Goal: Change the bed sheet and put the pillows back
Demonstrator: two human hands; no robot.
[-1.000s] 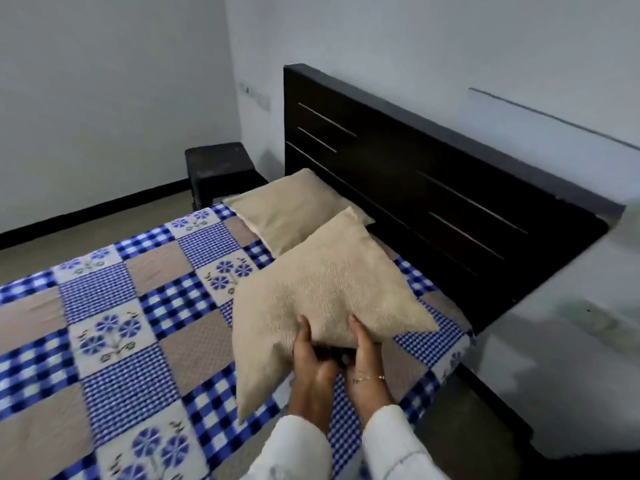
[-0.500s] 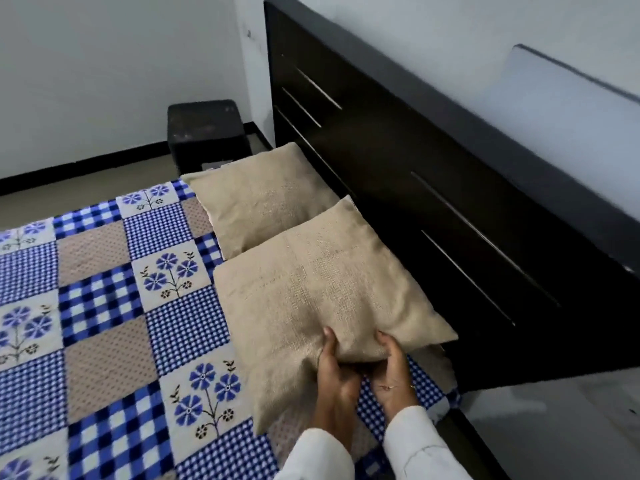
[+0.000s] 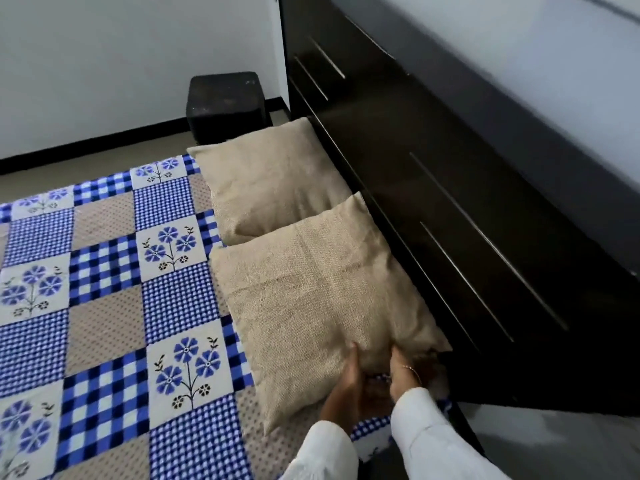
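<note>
At the head of the bed, the near pillow (image 3: 322, 299) lies flat on the patchwork bed sheet (image 3: 104, 289), its far edge close against the dark headboard (image 3: 450, 209) and its upper corner overlapping the far pillow (image 3: 273, 181), which sits nearer the black bedside stool (image 3: 227, 105). Both hands grip the near edge of the near pillow: left hand (image 3: 346, 386) and right hand (image 3: 403, 372) each show a thumb pressed into the top face, with fingers tucked underneath and hidden, so clamped on the pillow as far as can be judged. White sleeves (image 3: 436, 441) cover both wrists; a thin bangle shows on the right. Step in hand looks like final seating of the second pillow. To do it well: slide the pillow slightly toward the near side of the bed so the corner overlap clears, square its far edge to the headboard, then draw the fingers out low so the sheet below does not ruck.
</note>
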